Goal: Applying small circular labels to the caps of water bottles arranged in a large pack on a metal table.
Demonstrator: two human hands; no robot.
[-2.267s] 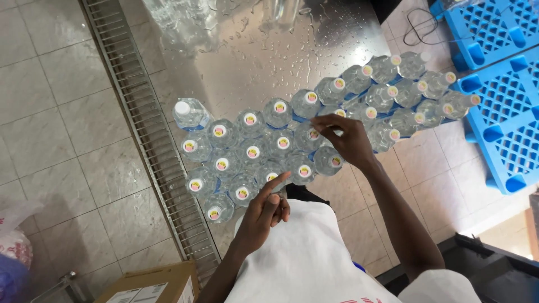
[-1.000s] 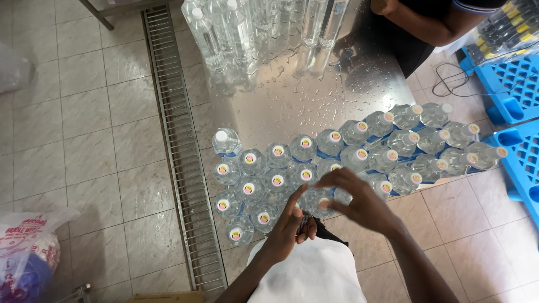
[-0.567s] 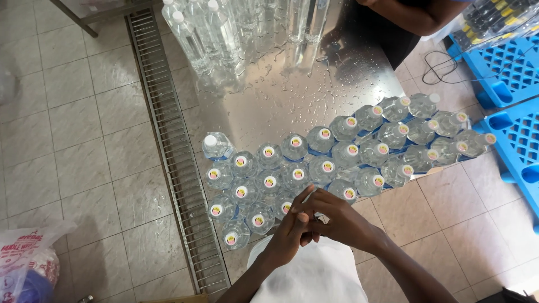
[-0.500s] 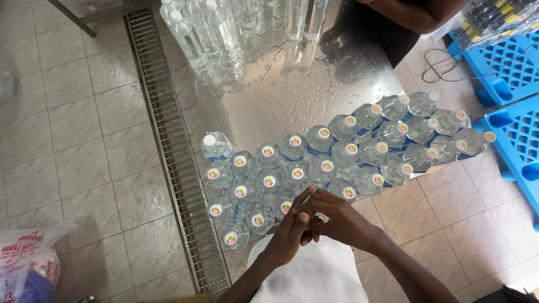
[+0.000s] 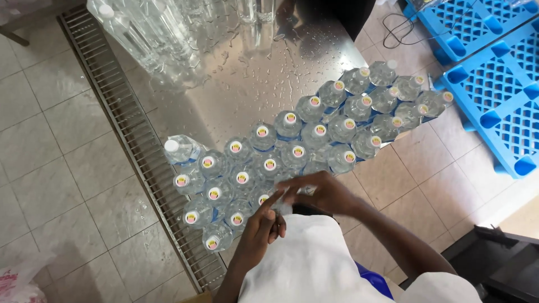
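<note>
Many clear water bottles (image 5: pixel 292 151) stand packed together on a wet steel table (image 5: pixel 247 84). Most white caps carry a small round pink-and-yellow sticker; the bottle at the near left corner (image 5: pixel 172 147) and one at the far right (image 5: pixel 391 65) have plain caps. My left hand (image 5: pixel 263 221) hovers at the table's near edge, index finger stretched out and the other fingers curled. My right hand (image 5: pixel 320 193) reaches across, and its fingertips pinch at the tip of that index finger. Whatever sits between them is too small to make out.
Taller plain clear bottles (image 5: pixel 149 33) stand at the table's far end. A metal floor grate (image 5: pixel 115 109) runs along the left side, over tiled floor. Blue plastic pallets (image 5: pixel 494 62) lie to the right, a black cable (image 5: pixel 400 31) beside them. A plastic bag (image 5: pixel 17 280) lies bottom left.
My right hand left the bottle caps and came back to my left index finger, where it stays. The view swung, and the other person at the far side dropped out of sight.
</note>
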